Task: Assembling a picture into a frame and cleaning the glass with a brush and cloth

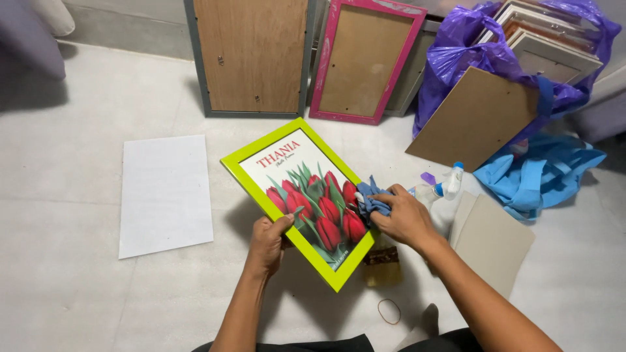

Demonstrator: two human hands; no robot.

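A lime-green picture frame (255,151) with a print of red tulips is held tilted above the floor. My left hand (268,242) grips its lower left edge, thumb on the green border. My right hand (404,217) presses a crumpled blue cloth (370,199) against the frame's right side, on the glass over the tulips.
A white sheet (165,194) lies on the floor at left. Two frames, grey (251,55) and pink (362,60), lean backwards against the wall. A purple bag (456,55) holds more frames. Also nearby: a spray bottle (450,182), brown boards (493,238), a blue bag (538,176), a rubber band (389,311).
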